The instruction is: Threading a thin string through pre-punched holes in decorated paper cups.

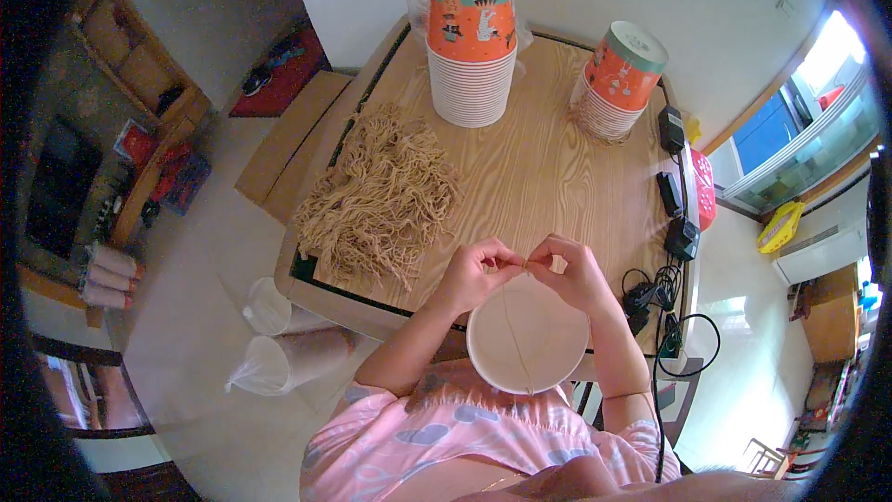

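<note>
My left hand (483, 271) and my right hand (569, 270) meet at the far rim of a white paper bucket (492, 353), fingertips pinched close together on a thin tan string (517, 335). The string runs across the bucket's round mouth from my fingers to the near rim. The bucket rests against my body at the table's front edge, its opening facing up. Left of my left hand lies a large loose pile of tan paper strings (381, 195).
Upside-down stacks of orange and green paper buckets stand at the table's back (471, 46) and back right (621, 84). Black adapters (683, 237) and cables line the right edge. A cardboard box (293, 144) is beyond the left edge; bagged bucket stacks (293, 360) lie on the floor.
</note>
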Motion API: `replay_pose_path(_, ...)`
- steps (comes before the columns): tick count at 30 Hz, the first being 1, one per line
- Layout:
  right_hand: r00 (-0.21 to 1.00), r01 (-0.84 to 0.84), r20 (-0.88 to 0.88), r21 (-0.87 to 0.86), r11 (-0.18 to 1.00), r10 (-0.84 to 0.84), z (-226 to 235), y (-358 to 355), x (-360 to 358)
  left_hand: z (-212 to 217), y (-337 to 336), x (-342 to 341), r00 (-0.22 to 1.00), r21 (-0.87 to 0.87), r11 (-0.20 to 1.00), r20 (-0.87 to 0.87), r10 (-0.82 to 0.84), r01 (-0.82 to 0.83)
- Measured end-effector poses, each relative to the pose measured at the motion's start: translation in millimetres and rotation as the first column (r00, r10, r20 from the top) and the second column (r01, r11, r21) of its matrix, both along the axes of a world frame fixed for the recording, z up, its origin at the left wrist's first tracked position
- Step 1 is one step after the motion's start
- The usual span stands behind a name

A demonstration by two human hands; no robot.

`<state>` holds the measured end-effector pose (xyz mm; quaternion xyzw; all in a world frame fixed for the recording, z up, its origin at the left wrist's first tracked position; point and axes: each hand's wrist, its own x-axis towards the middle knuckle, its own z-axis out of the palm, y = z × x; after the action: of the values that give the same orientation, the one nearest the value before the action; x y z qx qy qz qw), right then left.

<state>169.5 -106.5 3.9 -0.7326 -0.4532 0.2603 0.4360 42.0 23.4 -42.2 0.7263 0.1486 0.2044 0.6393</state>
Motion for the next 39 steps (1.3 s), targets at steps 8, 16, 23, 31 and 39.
replay_pose_path(8, 1.0, -0.008, 0.016, -0.008, 1.0, 0.008, 2.2, 0.7, -0.4, -3.5, 0.7, 0.9, 1.0, 0.011, 1.0, -0.015, 0.011, -0.011)
replay_pose_path(16, 0.999, -0.032, -0.01, -0.02, 0.999, 0.032, 1.2, 1.2, 1.8, -3.9, 1.6, 1.8, 1.0, -0.013, 1.0, -0.011, 0.008, -0.008)
replay_pose_path(23, 0.998, -0.046, -0.041, -0.01, 0.999, 0.045, -3.9, 1.1, 6.3, -3.9, 2.9, 2.9, 1.0, 0.005, 1.0, -0.011, 0.004, -0.004)
replay_pose_path(31, 0.989, -0.016, -0.148, 0.054, 0.998, 0.024, -14.0, 4.2, 6.3, -1.0, 3.4, 5.5, 0.982, -0.203, 0.979, -0.187, -0.015, -0.023)
replay_pose_path(39, 0.959, -0.096, -0.262, 0.06, 0.994, 0.109, -16.5, 7.8, 10.1, -3.6, 4.0, 5.7, 0.99, -0.198, 0.98, -0.139, -0.028, 0.0)
